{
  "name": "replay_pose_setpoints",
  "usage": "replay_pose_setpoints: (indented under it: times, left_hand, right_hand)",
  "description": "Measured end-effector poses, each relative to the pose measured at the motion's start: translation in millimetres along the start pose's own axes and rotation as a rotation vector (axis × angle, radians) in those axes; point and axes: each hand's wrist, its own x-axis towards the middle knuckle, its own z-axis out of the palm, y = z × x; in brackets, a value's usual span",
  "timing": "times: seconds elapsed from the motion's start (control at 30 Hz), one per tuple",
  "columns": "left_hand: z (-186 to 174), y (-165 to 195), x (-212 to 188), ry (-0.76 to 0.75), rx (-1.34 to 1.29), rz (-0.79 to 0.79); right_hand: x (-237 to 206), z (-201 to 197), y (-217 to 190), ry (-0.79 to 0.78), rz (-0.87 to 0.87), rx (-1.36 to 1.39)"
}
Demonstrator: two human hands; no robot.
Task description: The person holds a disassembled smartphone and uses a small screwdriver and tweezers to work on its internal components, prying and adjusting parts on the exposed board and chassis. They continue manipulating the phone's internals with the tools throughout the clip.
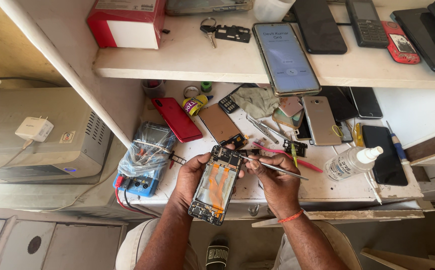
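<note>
The left hand (193,176) cups an opened phone (216,184) from beneath, held above the desk (322,192) edge. The right hand (276,181) pinches tweezers (273,167), tips at the phone's top board. A slip there could, I judge, scratch the board or tear the orange ribbon cables; a loose grip could drop the phone off the edge. Just beyond lie a pink toothbrush (297,159), a clear bottle (351,162) and a blue meter (145,160), then a red phone (176,119) and several others crowding the desk. On the shelf (187,60) above, a lit phone (286,57) overhangs.
</note>
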Motion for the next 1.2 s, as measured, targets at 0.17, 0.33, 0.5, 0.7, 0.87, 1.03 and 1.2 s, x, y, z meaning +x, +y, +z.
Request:
replay_pose_setpoints:
  times: [0.17, 0.33, 0.5, 0.7, 0.87, 1.03, 1.2]
  left_hand:
    - [0.5, 0.0, 1.3, 0.036, -0.008, 0.009]
    - [3.8, -3.7, 0.7, 0.022, 0.060, 0.032]
    - [3.8, -1.1, 0.3, 0.062, 0.084, 0.029]
    - [-3.8, 0.2, 0.4, -0.006, 0.047, 0.009]
    - [-9.5, 1.2, 1.8, 0.036, 0.060, 0.015]
    - [-8.2, 2.6, 5.6, 0.034, 0.046, 0.008]
    - [-5.0, 4.7, 9.2, 0.088, 0.068, -0.016]
  right_hand:
    - [-0.9, -1.3, -0.6, 0.043, 0.069, 0.056]
    - [-2.2, -1.5, 1.5, 0.009, 0.009, 0.014]
    - [1.2, -3.0, 0.8, -0.048, -0.013, 0.008]
    - [0.0, 1.4, 1.4, 0.019, 0.090, 0.154]
    - [-0.1, 7.3, 1.8, 0.164, 0.267, 0.175]
    - [2.9, 9.2, 0.8, 0.179, 0.325, 0.261]
    - [6.3, 9.8, -0.6, 0.117, 0.138, 0.008]
